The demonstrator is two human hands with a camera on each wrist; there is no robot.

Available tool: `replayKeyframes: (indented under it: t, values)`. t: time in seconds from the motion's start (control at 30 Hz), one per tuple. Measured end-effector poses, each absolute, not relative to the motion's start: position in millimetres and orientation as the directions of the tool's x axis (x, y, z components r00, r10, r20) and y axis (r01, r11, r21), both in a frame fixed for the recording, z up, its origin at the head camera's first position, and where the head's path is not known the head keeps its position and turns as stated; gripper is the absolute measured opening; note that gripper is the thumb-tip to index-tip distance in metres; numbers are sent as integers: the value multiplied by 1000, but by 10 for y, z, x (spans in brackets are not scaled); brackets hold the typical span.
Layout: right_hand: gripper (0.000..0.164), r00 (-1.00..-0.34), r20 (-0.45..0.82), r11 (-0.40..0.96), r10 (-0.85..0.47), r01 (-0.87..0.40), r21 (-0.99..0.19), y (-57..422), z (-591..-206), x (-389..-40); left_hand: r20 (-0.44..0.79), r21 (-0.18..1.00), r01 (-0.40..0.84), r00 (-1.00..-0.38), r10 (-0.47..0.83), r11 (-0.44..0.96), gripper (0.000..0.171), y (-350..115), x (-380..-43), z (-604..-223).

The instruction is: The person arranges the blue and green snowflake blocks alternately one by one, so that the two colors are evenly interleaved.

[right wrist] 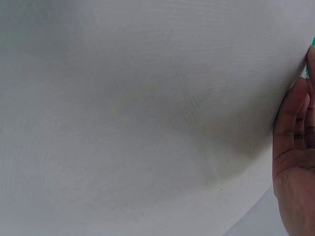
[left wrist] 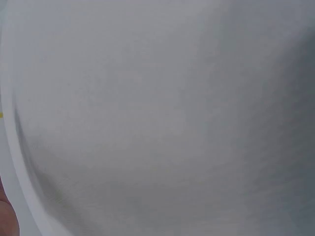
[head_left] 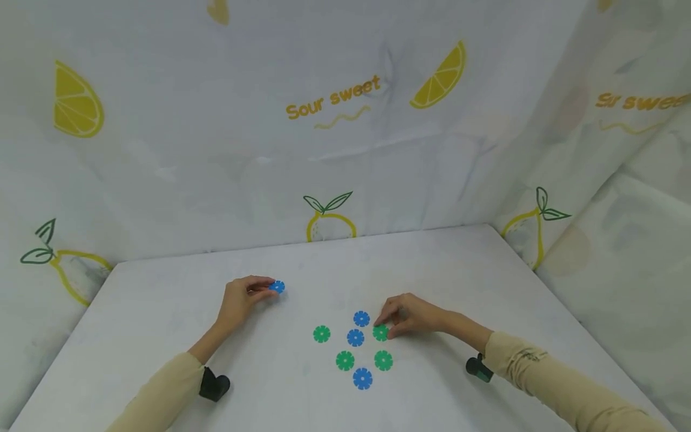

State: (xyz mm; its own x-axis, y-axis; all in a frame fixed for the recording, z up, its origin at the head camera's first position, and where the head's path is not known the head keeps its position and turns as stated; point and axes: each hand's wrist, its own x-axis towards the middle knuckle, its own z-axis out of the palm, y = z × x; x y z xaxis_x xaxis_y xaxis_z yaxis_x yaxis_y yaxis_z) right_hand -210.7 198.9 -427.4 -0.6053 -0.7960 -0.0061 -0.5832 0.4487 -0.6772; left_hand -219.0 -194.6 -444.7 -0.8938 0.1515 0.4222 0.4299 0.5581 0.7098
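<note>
**Left hand (head_left: pixel 242 301) pinches a blue disc (head_left: pixel 280 284), right hand (head_left: pixel 414 313) a green disc (head_left: pixel 380 329)**

A white table (head_left: pixel 162 312) fills the lower part of the head view, its far edge meeting a pale cloth backdrop (head_left: pixel 216 168) that also hangs along the right side. The cloth is creased and printed with yellow lemon slices (head_left: pixel 439 78), outlined lemons with green leaves (head_left: pixel 330 222) and orange "Sour sweet" lettering (head_left: pixel 333 97).

The left arm reaches forward and inward, its fingers extended toward the thumb and gripping the blue disc by its near side, well apart from the cluster. The right arm comes in from the lower right, forearm low, fingers bent down with thumb and fingertips closed about the green disc at the cluster's upper right; whether that disc touches the table is unclear.

Six loose discs lie flat between and below the hands: three blue (head_left: pixel 358 341) and three green (head_left: pixel 342 358). Both arms wear beige sleeves (head_left: pixel 162 387), and a dark device (head_left: pixel 212 387) sits under each wrist.
</note>
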Motion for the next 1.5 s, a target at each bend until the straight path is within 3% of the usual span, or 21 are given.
replayKeyframes:
  t: [0.53, 1.5]
  values:
    - [26, -580, 15, 421, -815, -610, -671, 1978, -4283, -2098, 355, 714, 313, -933, 62, 626, 27, -2002, -2589, -4507]
    - [26, -611, -12, 469, -791, -594, -654, 1983, -4283, -2071, 158, 748, 220, -975, 153, 626, 25, -1970, -2700, -4487]
